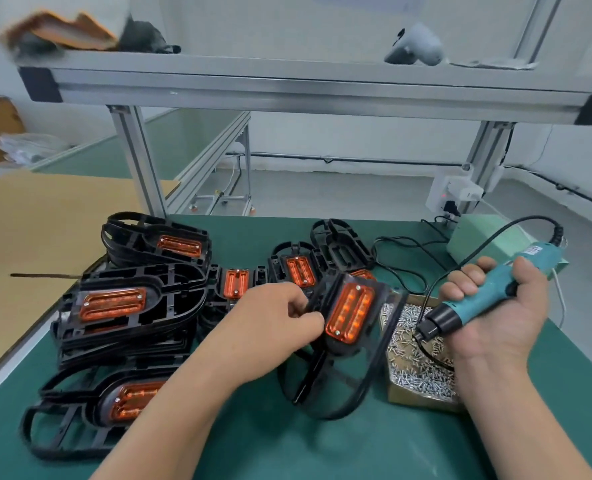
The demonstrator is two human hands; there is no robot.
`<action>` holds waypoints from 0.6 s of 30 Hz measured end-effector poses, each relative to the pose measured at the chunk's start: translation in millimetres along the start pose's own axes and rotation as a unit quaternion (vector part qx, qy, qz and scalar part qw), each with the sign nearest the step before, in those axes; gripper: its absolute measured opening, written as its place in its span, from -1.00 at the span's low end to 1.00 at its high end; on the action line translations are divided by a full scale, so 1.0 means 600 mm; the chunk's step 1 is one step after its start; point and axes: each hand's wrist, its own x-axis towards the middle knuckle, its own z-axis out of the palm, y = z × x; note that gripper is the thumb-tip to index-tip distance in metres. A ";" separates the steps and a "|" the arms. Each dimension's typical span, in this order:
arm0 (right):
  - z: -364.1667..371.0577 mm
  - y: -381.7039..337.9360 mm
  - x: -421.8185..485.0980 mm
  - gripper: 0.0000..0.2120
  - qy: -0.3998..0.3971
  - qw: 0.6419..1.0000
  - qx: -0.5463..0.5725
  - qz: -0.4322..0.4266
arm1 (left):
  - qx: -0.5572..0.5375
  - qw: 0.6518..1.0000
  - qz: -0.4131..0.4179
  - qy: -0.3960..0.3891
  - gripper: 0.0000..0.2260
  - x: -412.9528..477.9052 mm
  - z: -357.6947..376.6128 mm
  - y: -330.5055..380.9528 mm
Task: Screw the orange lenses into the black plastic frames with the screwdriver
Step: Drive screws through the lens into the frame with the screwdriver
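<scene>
Green worktop (287,445) fills the foreground, and over it runs the aluminium shelf (287,91) on its two posts. A cardboard sheet (45,220) lies off to the left. On the left of the mat sits the pile of black frames (131,306), stacked and overlapping, most showing an orange lens face up, with more spread toward the back.

Front and centre, the held frame (339,382) is tipped up on edge, just beside the box of screws (415,368), which is heaped with small silver screws.

The left hand (273,320) has its fingers curled in, pinching the frame's left edge. The right hand (505,306) is wrapped tight round the teal screwdriver (478,299), palm up, the black nose angled down and left over the screw box. Its black cable loops back toward a pale green power box (485,237).

The orange lens (350,313) sits in the held frame, a screw head showing at each end.

There is a white label at the screwdriver's rear, too blurred to read
</scene>
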 end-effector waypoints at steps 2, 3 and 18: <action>0.000 0.001 0.001 -0.75 0.004 1.000 0.000 -0.001 | -0.022 0.999 -0.008 0.030 -0.77 0.005 0.003 -0.003; 0.000 0.002 0.000 -0.75 0.006 1.000 -0.002 -0.001 | -0.032 0.999 -0.010 0.041 -0.78 0.007 0.003 -0.005; 0.000 0.015 -0.003 -0.75 -0.007 1.000 -0.023 0.020 | 0.067 0.987 -0.070 0.125 -0.75 0.080 -0.036 0.047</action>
